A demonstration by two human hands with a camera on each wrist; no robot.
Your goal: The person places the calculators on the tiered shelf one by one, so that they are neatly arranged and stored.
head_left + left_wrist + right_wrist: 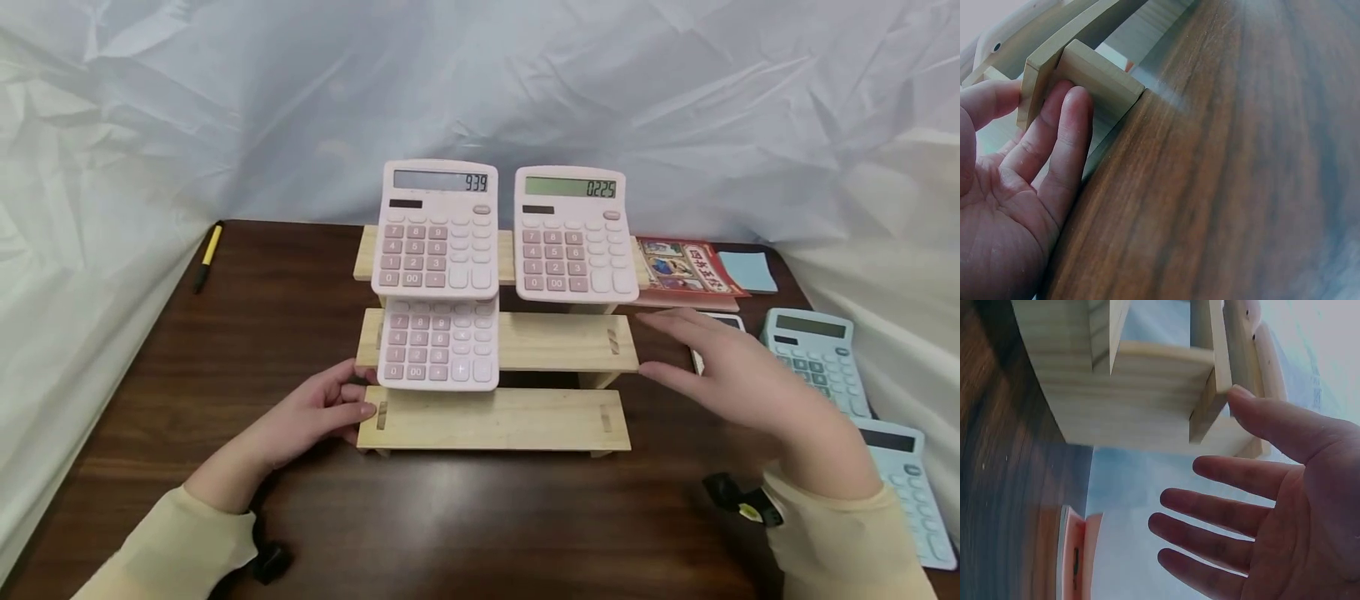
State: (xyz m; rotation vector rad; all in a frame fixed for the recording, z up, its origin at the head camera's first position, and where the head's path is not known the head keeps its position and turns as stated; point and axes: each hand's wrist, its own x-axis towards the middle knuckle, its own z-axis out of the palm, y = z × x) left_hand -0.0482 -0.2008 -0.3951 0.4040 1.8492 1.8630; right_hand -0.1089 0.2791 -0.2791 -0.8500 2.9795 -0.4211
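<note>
A three-step wooden stand is in the middle of the table. My left hand pinches the left end of its lowest step; in the left wrist view the thumb lies on the board's end and fingers curl beneath. On the other side my right hand is spread, thumb tip right at the middle step's right end. One pink calculator showing 939 and another pink calculator showing 0225 lean on the top step. A third pink calculator sits on the middle step at left, its upper part hidden.
Right of the stand lie a red illustrated book, a light blue pad and a partly hidden white-edged item. Two blue calculators, one farther back and one nearer, lie at the right. A yellow-and-black pen is far left.
</note>
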